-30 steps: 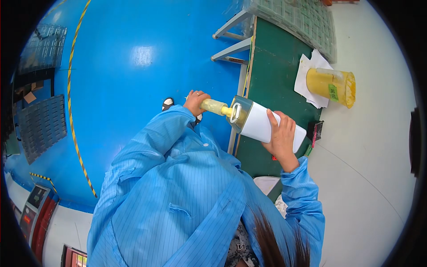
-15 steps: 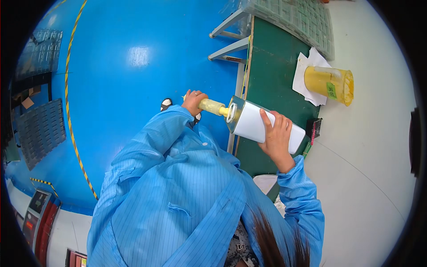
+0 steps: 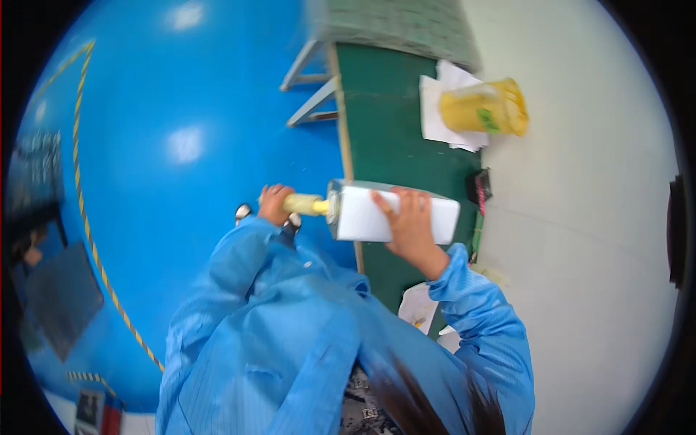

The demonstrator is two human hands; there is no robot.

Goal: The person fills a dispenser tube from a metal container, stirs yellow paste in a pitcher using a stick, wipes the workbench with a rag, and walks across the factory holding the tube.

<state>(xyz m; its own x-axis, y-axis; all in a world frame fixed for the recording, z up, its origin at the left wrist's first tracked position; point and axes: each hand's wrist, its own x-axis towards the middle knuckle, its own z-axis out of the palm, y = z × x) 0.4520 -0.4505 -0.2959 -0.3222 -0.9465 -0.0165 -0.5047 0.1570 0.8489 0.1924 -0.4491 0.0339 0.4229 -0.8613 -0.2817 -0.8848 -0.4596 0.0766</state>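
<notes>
Can point(image 3: 366, 214), turned on its side across the worktop's point(image 3: 395, 109) edge, is gripped by the right hand point(image 3: 415, 228); the left hand point(image 3: 275, 204) wraps around a tube point(image 3: 301, 203). Bringing the 2 together looks done, tube against can end; whether anything has passed between them (the contents are hidden) I cannot tell. The tub point(image 3: 471, 109) sits apart on paper point(image 3: 432, 116), untouched.

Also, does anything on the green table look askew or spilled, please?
The white papers under the yellow tub lie askew, with corners sticking out unevenly. No clear spill shows on the green table, though the picture is blurred.
</notes>
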